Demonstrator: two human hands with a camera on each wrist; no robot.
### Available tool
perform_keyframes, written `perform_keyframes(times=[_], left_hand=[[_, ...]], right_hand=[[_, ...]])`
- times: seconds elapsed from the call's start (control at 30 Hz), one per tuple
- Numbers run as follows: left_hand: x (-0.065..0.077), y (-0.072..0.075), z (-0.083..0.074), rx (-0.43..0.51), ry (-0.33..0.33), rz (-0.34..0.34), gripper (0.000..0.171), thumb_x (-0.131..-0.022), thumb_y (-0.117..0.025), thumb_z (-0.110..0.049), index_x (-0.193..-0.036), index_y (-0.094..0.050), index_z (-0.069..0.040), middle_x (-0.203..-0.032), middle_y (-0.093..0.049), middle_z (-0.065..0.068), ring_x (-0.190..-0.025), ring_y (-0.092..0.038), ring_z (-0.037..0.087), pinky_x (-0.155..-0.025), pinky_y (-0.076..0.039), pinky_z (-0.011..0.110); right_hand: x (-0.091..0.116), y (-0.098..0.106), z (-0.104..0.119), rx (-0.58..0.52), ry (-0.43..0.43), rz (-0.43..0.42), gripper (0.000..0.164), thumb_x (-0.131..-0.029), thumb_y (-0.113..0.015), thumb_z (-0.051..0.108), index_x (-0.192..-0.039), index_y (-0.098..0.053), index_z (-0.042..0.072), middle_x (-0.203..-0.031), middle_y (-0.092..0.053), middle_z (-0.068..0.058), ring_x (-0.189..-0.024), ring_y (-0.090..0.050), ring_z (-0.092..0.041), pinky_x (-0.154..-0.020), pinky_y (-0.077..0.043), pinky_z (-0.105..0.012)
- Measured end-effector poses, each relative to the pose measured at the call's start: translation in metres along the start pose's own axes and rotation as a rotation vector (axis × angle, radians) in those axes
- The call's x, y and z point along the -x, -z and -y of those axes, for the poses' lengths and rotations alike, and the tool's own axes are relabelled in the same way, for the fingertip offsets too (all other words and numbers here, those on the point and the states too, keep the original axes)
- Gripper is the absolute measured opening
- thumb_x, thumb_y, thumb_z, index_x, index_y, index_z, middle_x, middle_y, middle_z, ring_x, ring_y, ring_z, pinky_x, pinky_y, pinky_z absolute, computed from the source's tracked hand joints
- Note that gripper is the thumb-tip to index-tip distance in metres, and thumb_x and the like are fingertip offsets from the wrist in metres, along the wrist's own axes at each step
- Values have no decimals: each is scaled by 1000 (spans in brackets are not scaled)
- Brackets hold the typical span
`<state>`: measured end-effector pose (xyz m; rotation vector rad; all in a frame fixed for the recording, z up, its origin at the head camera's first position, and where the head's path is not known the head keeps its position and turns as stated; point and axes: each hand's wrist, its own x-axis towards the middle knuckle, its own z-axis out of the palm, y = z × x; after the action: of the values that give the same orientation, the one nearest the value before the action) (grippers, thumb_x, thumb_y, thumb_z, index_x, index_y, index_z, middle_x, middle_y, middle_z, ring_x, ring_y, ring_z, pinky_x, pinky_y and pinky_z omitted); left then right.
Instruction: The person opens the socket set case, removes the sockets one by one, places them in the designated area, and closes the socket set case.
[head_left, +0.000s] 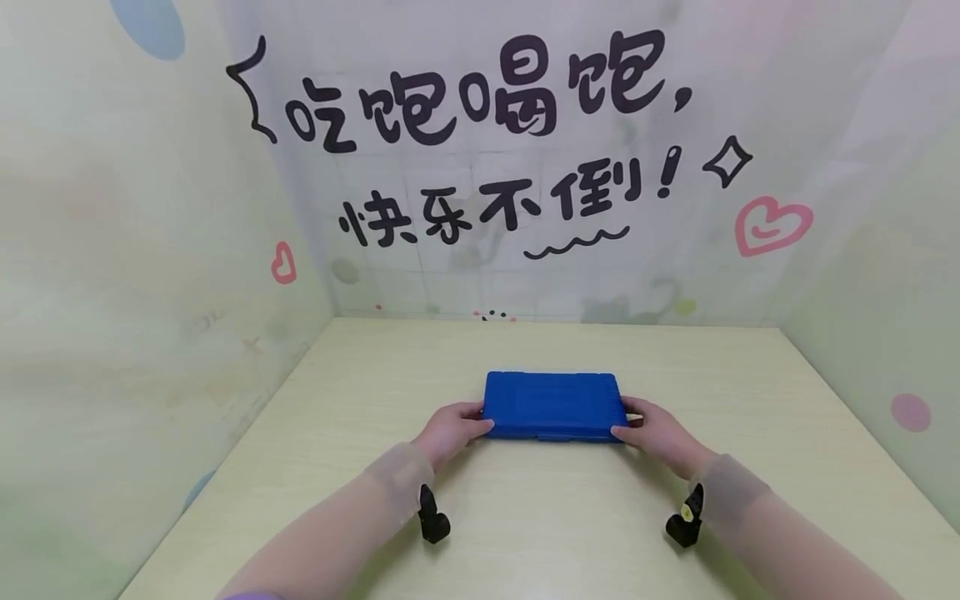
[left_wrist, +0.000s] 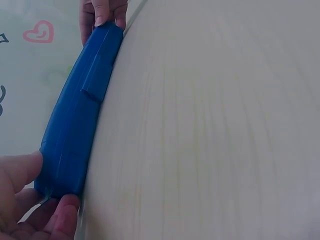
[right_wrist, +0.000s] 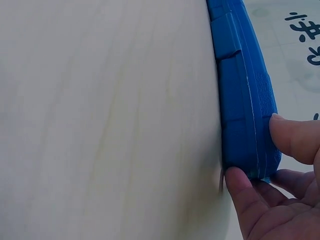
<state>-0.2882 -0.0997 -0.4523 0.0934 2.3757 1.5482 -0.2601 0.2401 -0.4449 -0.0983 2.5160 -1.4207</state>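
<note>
A closed blue plastic case [head_left: 553,404], flat and rectangular, is level at the middle of the table with its long front side and latch facing me. My left hand [head_left: 452,432] grips its left end, thumb over the front corner of the lid. At the opposite end my right hand [head_left: 660,435] holds the case the same way, thumb on top and fingers around the side. In the left wrist view the left fingertips [left_wrist: 65,215] touch the case's end low down. The right wrist view shows the right thumb [right_wrist: 296,139] on the lid edge. Whether the case's underside touches the table cannot be told.
The pale wood-grain table [head_left: 555,517] reaches back to a printed wall [head_left: 465,275] with black lettering and pink hearts. Side walls [head_left: 150,292] stand along its left and right edges. A small black camera mount [head_left: 432,517] sits on each wrist.
</note>
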Motion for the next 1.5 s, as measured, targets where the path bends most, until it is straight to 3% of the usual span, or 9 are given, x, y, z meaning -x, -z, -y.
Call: perform_keyframes(times=[0.27, 0.4, 0.57, 0.73, 0.8, 0.93, 1.17, 1.3, 1.5], left_hand=[[5, 1, 0, 3, 3, 8, 58, -91, -68, -29, -140, -50, -5, -140, -51, 15, -108, -58, 21, -94, -48, 40], [5, 1, -4, -65, 10, -16, 63, -90, -68, -35, -143, -46, -7, -141, -48, 14, -115, -55, 26, -97, -45, 45], [-1, 0, -16, -360, -84, -53, 74, -88, -67, -46, -147, -40, -12, -146, -39, 13, -130, -42, 31, -104, -38, 49], [-13, -2, -32, -806, -299, 17, 83, -85, -66, -55, -151, -34, -16, -154, -31, 9, -140, -29, 29, -112, -27, 45], [-17, -5, -37, -933, -355, 67, 88, -83, -66, -59, -153, -30, -19, -157, -26, 6, -143, -23, 27, -114, -23, 44], [-22, -10, -44, -1098, -386, 163, 97, -80, -62, -68, -155, -21, -24, -160, -16, 2, -146, -12, 26, -116, -17, 43], [-29, -13, -48, -1168, -281, 210, 105, -71, -64, -74, -155, -14, -35, -162, -6, 2, -147, -2, 30, -116, -14, 48], [-33, -13, -46, -1177, -256, 217, 103, -72, -68, -70, -154, -13, -39, -162, -4, 2, -147, -3, 30, -114, -20, 49], [-36, -13, -46, -1193, -266, 205, 97, -74, -71, -64, -152, -17, -44, -161, -8, 6, -144, -12, 31, -108, -32, 50]], right_hand=[[2, -2, -1, 9, 2, -7, 76, -94, -64, 29, -150, -23, -3, -150, -29, -28, -128, -41, -44, -98, -43, -51], [3, -1, 0, 4, -1, -2, 76, -94, -64, 28, -150, -23, -3, -150, -29, -28, -128, -41, -44, -98, -43, -51], [6, 2, 5, 40, -4, -18, 77, -94, -63, 31, -150, -22, -2, -151, -26, -28, -130, -37, -46, -101, -39, -55], [16, -3, 24, 108, 69, -214, 61, -96, -59, 29, -143, -36, -4, -137, -42, -27, -121, -44, -42, -97, -41, -54], [21, -14, 33, 32, 73, -254, 53, -97, -58, 28, -136, -44, -5, -128, -50, -24, -113, -50, -37, -92, -46, -49], [32, -46, 46, -291, -34, -171, 43, -98, -57, 25, -128, -50, -5, -117, -57, -20, -100, -57, -30, -80, -52, -40], [32, -89, 48, -745, -252, -103, 44, -100, -52, 24, -130, -43, -7, -97, -59, -14, -81, -60, -21, -69, -54, -33], [29, -99, 47, -869, -297, -121, 44, -101, -51, 23, -131, -39, -6, -97, -61, -14, -83, -61, -21, -73, -55, -35], [26, -104, 51, -934, -313, -133, 41, -101, -51, 22, -131, -39, -4, -101, -61, -15, -86, -61, -22, -76, -55, -37]])
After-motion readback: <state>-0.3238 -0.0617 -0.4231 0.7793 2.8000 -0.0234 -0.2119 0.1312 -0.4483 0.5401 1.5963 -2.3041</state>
